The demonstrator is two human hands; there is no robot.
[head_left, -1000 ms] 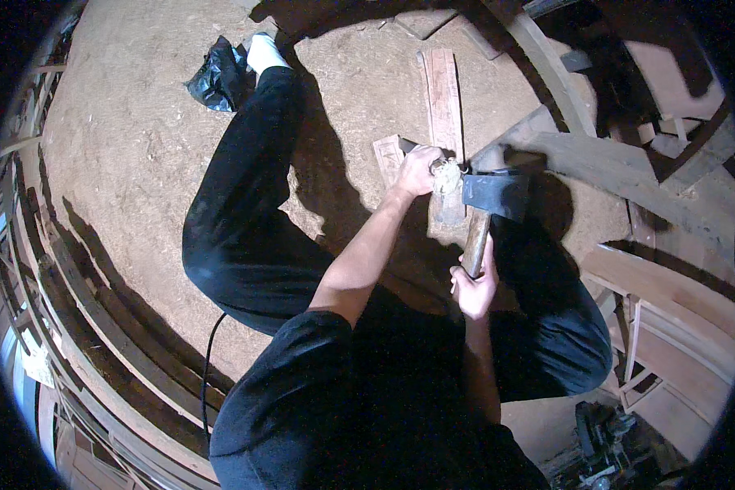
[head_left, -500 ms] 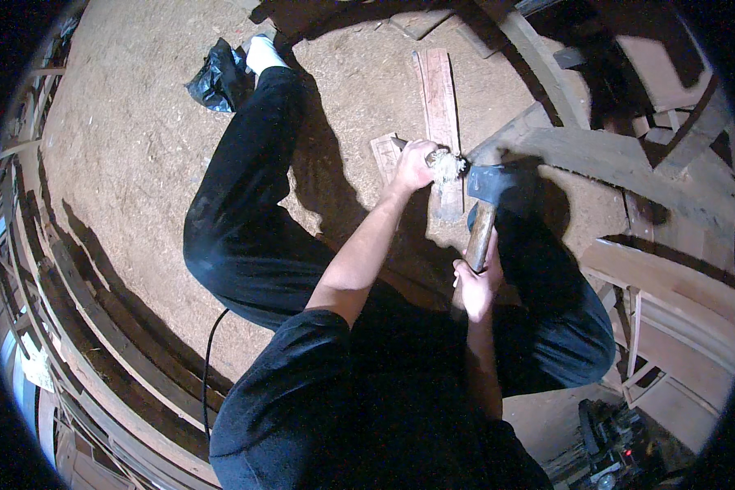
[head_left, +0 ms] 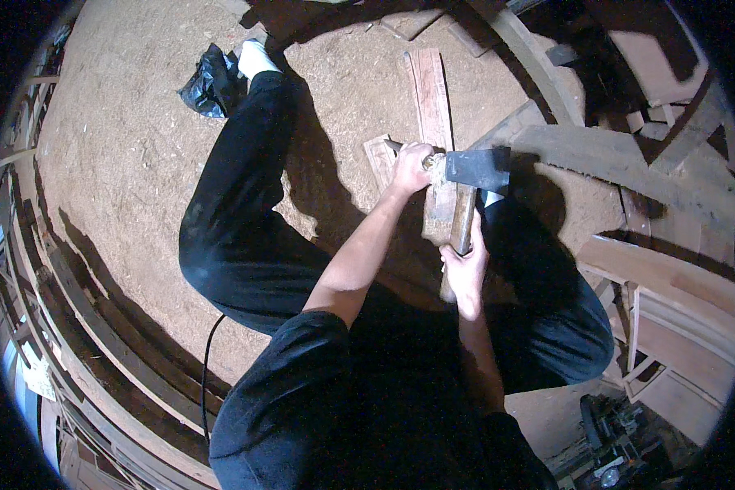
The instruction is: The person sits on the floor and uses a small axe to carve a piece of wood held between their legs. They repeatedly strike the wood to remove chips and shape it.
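Note:
In the middle of the view, my left hand [head_left: 412, 167] is closed around what looks like a chisel [head_left: 393, 146]. Its dark tip sticks out to the left, and its pale, frayed handle end faces right. My right hand [head_left: 468, 273] grips the wooden handle of a hatchet [head_left: 478, 169]. The back of the hatchet head is at the frayed end, touching or nearly so, with the cutting edge turned right. Beneath the hands lies a long reddish board [head_left: 433, 90]. A shorter board [head_left: 379, 159] lies left of it, under the chisel tip. Most of the chisel is hidden in my fist.
My legs in black trousers spread around the boards on the sawdust-covered ground. A black plastic bag [head_left: 211, 86] lies by my left foot. Timber beams [head_left: 596, 155] and planks [head_left: 670, 282] are at the right, long timbers [head_left: 110, 335] at the left. A dark machine [head_left: 612, 437] stands lower right.
The hatchet head has swung left, from apart to the frayed end of the chisel, and now covers part of it. My left hand keeps its grip almost unmoved.

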